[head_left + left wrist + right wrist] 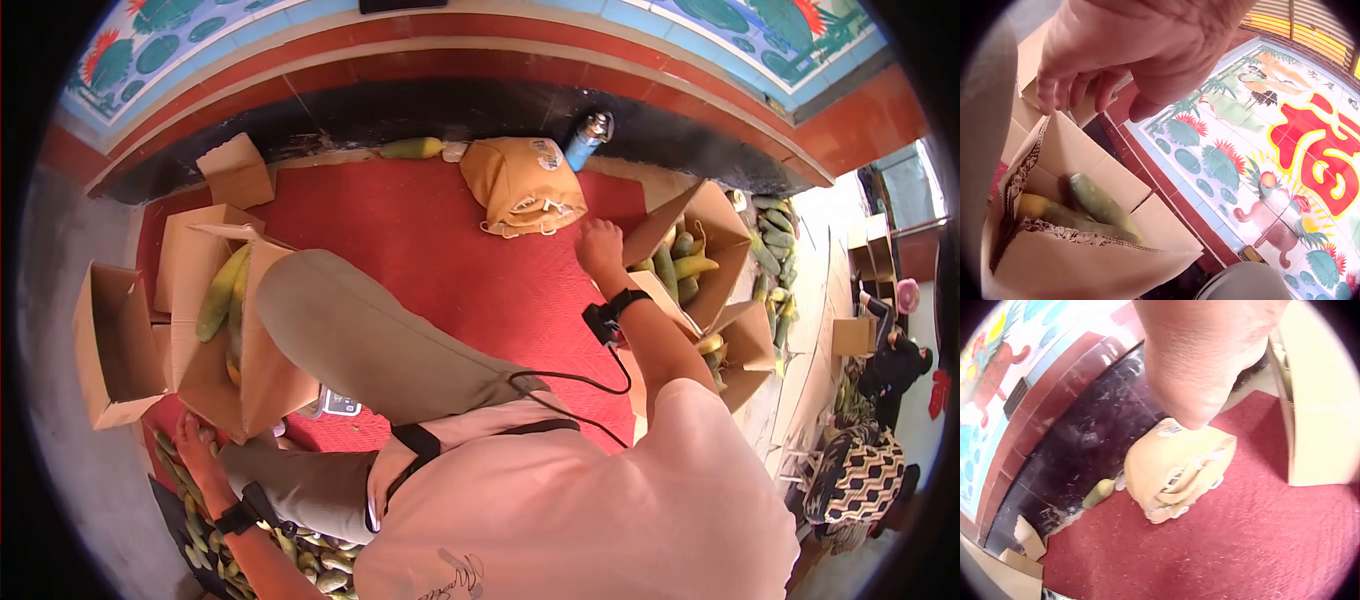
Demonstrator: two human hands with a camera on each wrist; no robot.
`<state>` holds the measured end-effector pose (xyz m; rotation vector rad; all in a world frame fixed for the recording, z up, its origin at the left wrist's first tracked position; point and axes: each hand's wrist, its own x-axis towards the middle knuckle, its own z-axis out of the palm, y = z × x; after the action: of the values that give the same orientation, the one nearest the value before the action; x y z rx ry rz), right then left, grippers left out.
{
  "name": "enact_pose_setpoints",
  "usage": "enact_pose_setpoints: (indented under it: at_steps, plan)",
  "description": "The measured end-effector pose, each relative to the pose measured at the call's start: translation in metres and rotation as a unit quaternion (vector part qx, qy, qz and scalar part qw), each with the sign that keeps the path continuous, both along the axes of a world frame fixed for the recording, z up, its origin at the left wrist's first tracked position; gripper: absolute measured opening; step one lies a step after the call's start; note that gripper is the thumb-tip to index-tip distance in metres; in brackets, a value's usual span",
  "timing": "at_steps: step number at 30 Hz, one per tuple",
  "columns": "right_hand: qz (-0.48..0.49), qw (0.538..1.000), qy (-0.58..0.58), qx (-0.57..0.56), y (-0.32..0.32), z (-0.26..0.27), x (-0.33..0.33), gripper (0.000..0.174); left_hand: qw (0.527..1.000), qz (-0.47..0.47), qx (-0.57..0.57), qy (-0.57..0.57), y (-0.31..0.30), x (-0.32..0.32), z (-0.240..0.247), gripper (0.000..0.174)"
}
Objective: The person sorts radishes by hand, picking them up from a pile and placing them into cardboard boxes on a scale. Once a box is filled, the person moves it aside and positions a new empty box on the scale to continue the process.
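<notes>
In the head view my left hand [200,455] is beside the lower edge of an open cardboard box [268,345]. The left wrist view has that hand [1132,53] over the box flaps, fingers loosely bent, holding nothing. Inside this box lie large green-yellow cucumbers [1105,203]. My right hand [602,250] hovers over the red mat, between a folded tan bag [520,180] and another cardboard box [735,255] of cucumbers [690,265]. Its fingers look loosely curled, with nothing visible in them. Only the heel and side of the right hand [1200,369] show in the right wrist view.
The red mat [400,250] ends at a tiled wall. A blue flask [588,142] and a single cucumber [410,149] stand and lie along it. An open box [118,340] is at far left. Loose cucumbers [775,240] lie on the right; another person [895,355] is beyond.
</notes>
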<state>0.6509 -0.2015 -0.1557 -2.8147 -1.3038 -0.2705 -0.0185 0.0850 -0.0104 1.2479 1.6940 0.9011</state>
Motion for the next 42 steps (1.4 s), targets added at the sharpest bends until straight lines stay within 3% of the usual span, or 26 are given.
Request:
enact_pose_setpoints:
  at_steps: [4,6,9,11,14,19,21,27,29,30,31,32,35,38,42]
  plan:
    - [-0.039,0.996,0.007,-0.081,-0.061,-0.019,0.005,0.015,0.999,0.014,-0.026,0.015,0.007,0.001,-0.002,0.040]
    - [0.009,0.993,0.005,-0.118,-0.070,-0.026,0.006,0.015,0.999,0.005,-0.037,0.004,0.008,0.002,0.000,0.041]
    - [-0.039,0.993,0.031,-0.109,-0.061,-0.039,0.003,0.017,0.999,0.024,-0.013,-0.021,0.011,0.001,-0.008,0.038]
    - [-0.048,0.992,0.042,-0.105,-0.050,-0.043,0.001,0.018,0.998,-0.048,-0.018,0.038,0.014,-0.004,-0.009,0.042]
    - [-0.042,0.993,0.063,-0.090,-0.028,-0.039,-0.004,0.018,0.999,0.020,-0.038,0.029,0.005,0.014,0.000,0.045]
    - [-0.016,0.994,0.087,-0.066,-0.025,-0.047,-0.018,0.020,0.999,0.010,-0.049,0.015,0.009,-0.003,-0.013,0.046]
    - [-0.031,0.983,0.158,-0.087,-0.038,-0.052,-0.026,0.021,0.998,0.000,-0.054,0.012,0.011,-0.010,-0.018,0.046]
    - [-0.088,0.882,0.294,-0.358,-0.120,-0.057,-0.057,0.024,0.998,-0.004,-0.005,0.063,-0.002,0.001,-0.018,0.043]
    - [-0.096,0.882,0.239,-0.395,-0.148,-0.046,-0.068,0.026,0.998,-0.032,0.024,0.058,-0.005,0.003,-0.018,0.040]
    - [-0.093,0.881,0.238,-0.398,-0.173,-0.062,-0.068,0.026,0.998,-0.028,0.021,0.059,-0.006,0.006,-0.016,0.040]
    - [-0.112,0.896,0.181,-0.389,-0.200,-0.092,-0.064,0.027,0.997,-0.024,0.021,0.065,-0.008,0.010,-0.015,0.039]
    - [-0.131,0.908,0.124,-0.379,-0.204,-0.091,-0.066,0.028,0.997,-0.020,0.020,0.071,-0.009,0.013,-0.013,0.037]
    - [-0.112,0.874,0.196,-0.430,-0.208,-0.070,-0.058,0.030,0.996,-0.023,0.016,0.082,-0.012,0.021,-0.009,0.038]
    - [-0.142,0.857,0.199,-0.453,-0.203,-0.070,-0.056,0.030,0.996,-0.033,0.030,0.081,-0.012,0.016,-0.011,0.038]
    - [-0.107,0.868,0.198,-0.442,-0.212,-0.095,-0.043,0.030,0.995,-0.040,0.040,0.088,-0.009,0.004,-0.015,0.037]
